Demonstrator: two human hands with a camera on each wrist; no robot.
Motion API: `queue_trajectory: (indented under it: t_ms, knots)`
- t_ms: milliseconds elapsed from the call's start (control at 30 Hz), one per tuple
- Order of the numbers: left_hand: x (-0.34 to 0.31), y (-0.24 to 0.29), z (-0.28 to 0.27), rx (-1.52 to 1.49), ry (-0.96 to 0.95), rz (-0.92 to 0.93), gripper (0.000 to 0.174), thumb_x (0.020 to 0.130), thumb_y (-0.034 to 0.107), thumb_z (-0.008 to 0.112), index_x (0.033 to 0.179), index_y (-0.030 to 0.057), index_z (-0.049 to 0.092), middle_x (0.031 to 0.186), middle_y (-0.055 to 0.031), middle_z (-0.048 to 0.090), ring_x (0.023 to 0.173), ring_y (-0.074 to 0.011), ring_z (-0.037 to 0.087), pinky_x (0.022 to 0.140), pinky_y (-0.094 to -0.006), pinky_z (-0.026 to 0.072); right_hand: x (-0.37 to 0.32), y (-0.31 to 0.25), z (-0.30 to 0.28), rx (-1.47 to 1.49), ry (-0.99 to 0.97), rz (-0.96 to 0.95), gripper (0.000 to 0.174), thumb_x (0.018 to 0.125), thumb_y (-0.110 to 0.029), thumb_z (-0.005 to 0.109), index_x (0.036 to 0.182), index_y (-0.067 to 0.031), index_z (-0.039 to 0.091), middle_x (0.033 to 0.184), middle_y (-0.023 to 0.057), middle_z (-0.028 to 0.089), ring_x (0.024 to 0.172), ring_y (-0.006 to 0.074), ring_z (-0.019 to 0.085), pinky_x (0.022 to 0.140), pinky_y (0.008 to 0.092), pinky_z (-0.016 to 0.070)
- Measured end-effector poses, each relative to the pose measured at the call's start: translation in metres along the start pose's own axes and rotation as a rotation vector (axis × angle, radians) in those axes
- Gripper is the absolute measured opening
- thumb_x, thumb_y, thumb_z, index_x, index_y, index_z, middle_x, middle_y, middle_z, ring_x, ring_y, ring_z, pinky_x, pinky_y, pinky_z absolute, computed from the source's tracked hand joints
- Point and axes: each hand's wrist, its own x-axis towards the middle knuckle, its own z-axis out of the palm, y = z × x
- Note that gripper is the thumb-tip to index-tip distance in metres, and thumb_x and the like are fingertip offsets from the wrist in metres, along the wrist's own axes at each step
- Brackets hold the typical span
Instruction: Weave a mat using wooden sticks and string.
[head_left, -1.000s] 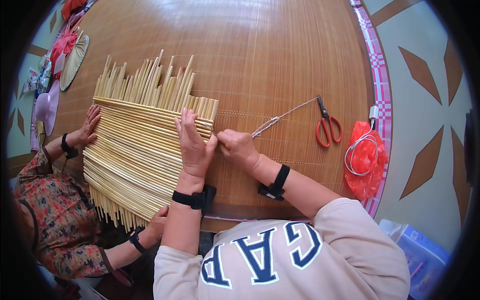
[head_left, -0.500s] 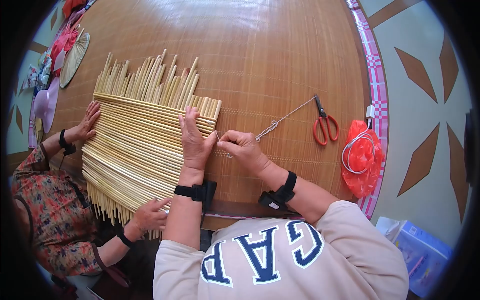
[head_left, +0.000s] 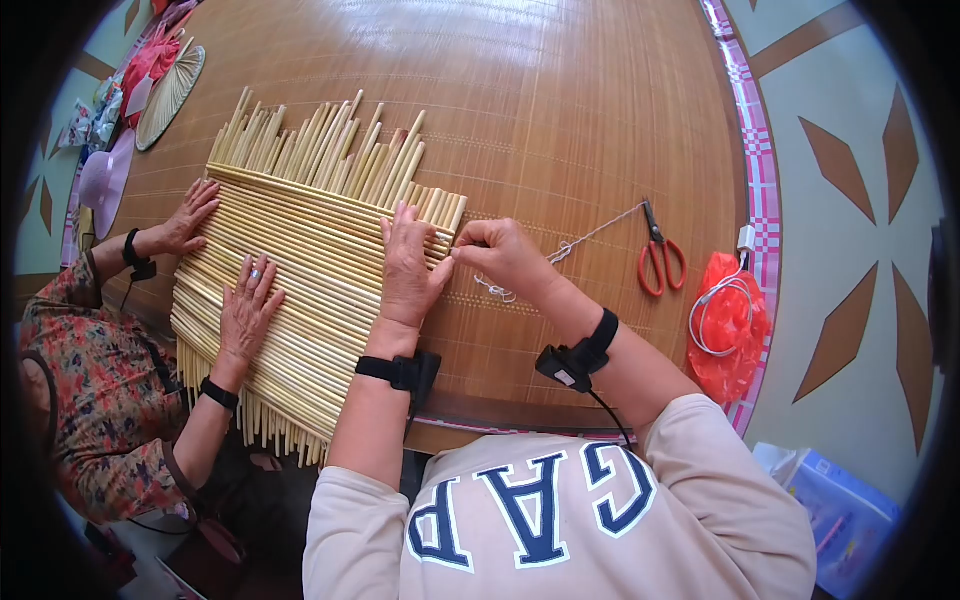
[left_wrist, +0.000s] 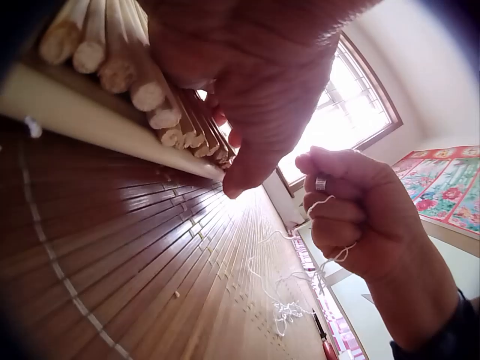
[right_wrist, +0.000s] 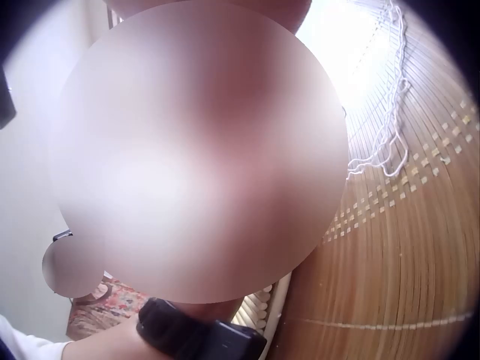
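Pale round sticks (head_left: 300, 290) lie side by side in a layer, with a row of shorter sticks (head_left: 320, 150) crossing under their far edge. My left hand (head_left: 408, 270) rests on their right end, fingers extended. Just to its right, my right hand (head_left: 510, 262) pinches white string at the layer's corner; in the left wrist view the string (left_wrist: 330, 259) passes round the curled fingers of my right hand (left_wrist: 360, 214). Loose string (head_left: 495, 290) trails over the mat to the scissors (head_left: 660, 255). The right wrist view is largely blurred.
Another person's two hands (head_left: 248, 315) lie flat on the sticks at the left. A red plastic bag (head_left: 725, 330) with a white cable is at the mat's right edge. A hand fan (head_left: 170, 98) and a pink hat (head_left: 108, 180) lie at the far left.
The other person's nearer hand has moved from the sticks' near edge up onto the layer. My right hand has shifted slightly up and right in the head view, with its wrist turned.
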Motion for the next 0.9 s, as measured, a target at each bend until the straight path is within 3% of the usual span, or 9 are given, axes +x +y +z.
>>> queue_trajectory:
  t_ms: [167,233,267,333,567,633,667,733,900]
  knots:
    - [0.001,0.003,-0.008,-0.079,0.010,0.003,0.039,0.062,0.015,0.075,0.092,0.0053,0.051,0.123,-0.0213,0.045,0.125,-0.0387,0.034,0.106,-0.0505,0.0192,0.035,-0.012,-0.006,-0.200,-0.146,0.040,0.018,0.071,-0.014,0.063,0.076,0.0030,0.064,0.058,0.0099,0.056,0.057,0.0097,0.051,0.054,0.0286,0.0435]
    - [0.004,0.005,-0.009,-0.056,-0.007,-0.010,0.033,0.062,0.014,0.074,0.086,0.0059,0.052,0.118,-0.0194,0.046,0.123,-0.0381,0.036,0.106,-0.0516,0.0209,0.039,-0.016,-0.006,-0.218,-0.163,0.046,0.018,0.067,-0.017,0.062,0.074,-0.0004,0.065,0.063,0.0193,0.059,0.057,0.0264,0.060,0.057,0.0347,0.0473]
    - [0.005,0.004,-0.007,-0.056,-0.005,-0.012,0.033,0.062,0.014,0.074,0.086,0.0059,0.052,0.118,-0.0194,0.046,0.123,-0.0381,0.036,0.106,-0.0516,0.0209,0.040,-0.017,-0.006,-0.219,-0.166,0.045,0.018,0.067,-0.017,0.062,0.074,-0.0004,0.065,0.063,0.0193,0.059,0.057,0.0264,0.060,0.057,0.0347,0.0473]
    - [0.006,0.001,-0.002,-0.007,0.021,-0.051,0.023,0.066,0.011,0.070,0.081,0.0061,0.053,0.113,-0.0168,0.049,0.118,-0.0357,0.041,0.104,-0.0512,0.0239,0.039,-0.017,-0.010,-0.209,-0.202,0.002,0.017,0.073,-0.014,0.062,0.079,0.0017,0.065,0.060,0.0100,0.058,0.058,0.0103,0.053,0.055,0.0286,0.0441]
    - [0.008,0.003,-0.001,0.042,0.043,-0.027,0.011,0.071,0.005,0.063,0.076,0.0061,0.054,0.101,-0.0120,0.052,0.116,-0.0337,0.043,0.100,-0.0502,0.0287,0.003,-0.008,-0.031,-0.222,-0.098,0.078,0.019,0.080,-0.016,0.061,0.086,0.0011,0.064,0.064,0.0106,0.060,0.060,0.0115,0.056,0.059,0.0280,0.0463]
    - [0.009,0.004,-0.004,0.043,0.041,-0.027,0.009,0.072,0.003,0.062,0.075,0.0060,0.054,0.098,-0.0112,0.052,0.115,-0.0344,0.044,0.099,-0.0501,0.0308,-0.014,0.006,-0.049,-0.307,0.133,-0.078,0.016,0.085,-0.014,0.057,0.089,0.0000,0.064,0.069,0.0090,0.060,0.065,0.0105,0.057,0.060,0.0263,0.0463]
    - [0.009,0.008,-0.006,0.065,0.031,-0.049,0.008,0.073,0.003,0.063,0.074,0.0041,0.055,0.112,-0.0130,0.054,0.115,-0.0328,0.046,0.100,-0.0434,0.0312,-0.024,0.006,-0.060,-0.305,0.140,-0.072,0.016,0.085,-0.014,0.057,0.089,0.0000,0.064,0.069,0.0090,0.060,0.065,0.0105,0.057,0.060,0.0263,0.0463]
    - [0.007,0.012,-0.006,0.044,0.086,-0.018,0.008,0.072,0.002,0.063,0.076,0.0042,0.055,0.107,-0.0128,0.054,0.114,-0.0330,0.047,0.100,-0.0440,0.0322,-0.045,0.001,-0.086,0.130,0.056,0.299,0.016,0.088,-0.011,0.054,0.092,-0.0005,0.065,0.072,0.0046,0.060,0.070,0.0081,0.056,0.061,0.0235,0.0446]
    - [-0.001,0.020,-0.012,-0.136,0.129,-0.095,0.010,0.072,-0.001,0.062,0.078,0.0039,0.055,0.106,-0.0139,0.054,0.106,-0.0313,0.051,0.092,-0.0384,0.0403,-0.094,-0.002,-0.134,-0.158,0.261,0.145,0.018,0.089,-0.011,0.053,0.097,0.0005,0.064,0.070,-0.0006,0.056,0.067,0.0060,0.052,0.058,0.0199,0.0420]
